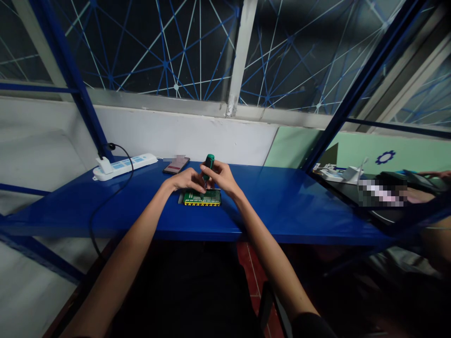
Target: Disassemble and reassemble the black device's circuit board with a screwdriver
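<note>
Both hands meet at the middle of the blue table (282,202), over a green circuit board (202,198) lying flat near the front edge. The board has a yellow-and-black strip along its near side. Right hand (222,178) is closed around a screwdriver (209,162) with a green handle, fingers wrapped on the lower handle, top of the handle sticking up above them. The tool stands nearly upright, tilted slightly right, tip down on the board's far part; the tip itself is hidden by fingers. Left hand (185,180) sits just beside it, fingers curled in toward the shaft and touching or almost touching the board's far edge. Cannot tell if it actually pinches the shaft or just steadies the board. Both forearms are bare and come in from the bottom of the frame. Behind the hands, a phone (176,165) lies flat on the table, screen up, near but apart from the board. Farther left, a white power strip (123,165) lies at the back edge with a white plug (104,164) in its left end; a black cable (105,202) runs from it over the front of the table and down. At right, past a blue frame post, a second bench (352,188) holds small white and dark items, too blurred to name, and another person's hand (442,174) shows at the far edge. White wall and a window with a blue-white line pattern lie behind.
</note>
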A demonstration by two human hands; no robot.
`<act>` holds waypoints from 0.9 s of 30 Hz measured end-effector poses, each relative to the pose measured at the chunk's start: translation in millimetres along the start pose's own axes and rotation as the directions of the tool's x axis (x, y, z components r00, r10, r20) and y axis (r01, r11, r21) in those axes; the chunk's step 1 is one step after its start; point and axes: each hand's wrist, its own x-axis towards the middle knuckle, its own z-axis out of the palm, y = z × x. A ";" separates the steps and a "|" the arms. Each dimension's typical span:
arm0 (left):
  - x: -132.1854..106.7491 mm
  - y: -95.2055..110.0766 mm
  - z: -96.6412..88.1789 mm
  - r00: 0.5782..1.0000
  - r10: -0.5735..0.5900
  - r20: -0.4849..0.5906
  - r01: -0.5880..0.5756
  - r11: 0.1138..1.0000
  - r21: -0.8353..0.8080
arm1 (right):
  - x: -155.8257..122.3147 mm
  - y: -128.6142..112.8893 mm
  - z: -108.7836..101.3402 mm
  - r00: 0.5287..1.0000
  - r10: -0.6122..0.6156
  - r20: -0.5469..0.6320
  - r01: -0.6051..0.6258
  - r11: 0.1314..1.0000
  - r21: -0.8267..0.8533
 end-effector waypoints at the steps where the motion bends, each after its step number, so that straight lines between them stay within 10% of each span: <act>1: -0.1 0.1 0.1 1.000 0.000 0.003 0.000 1.000 -0.007 | 0.2 0.5 -0.2 1.000 -0.004 -0.008 0.004 1.000 -0.006; 27: -3.1 3.7 -0.1 0.998 0.054 0.028 -0.051 0.995 -0.082 | -2.0 -5.6 0.2 0.999 0.026 0.020 -0.026 1.000 -0.009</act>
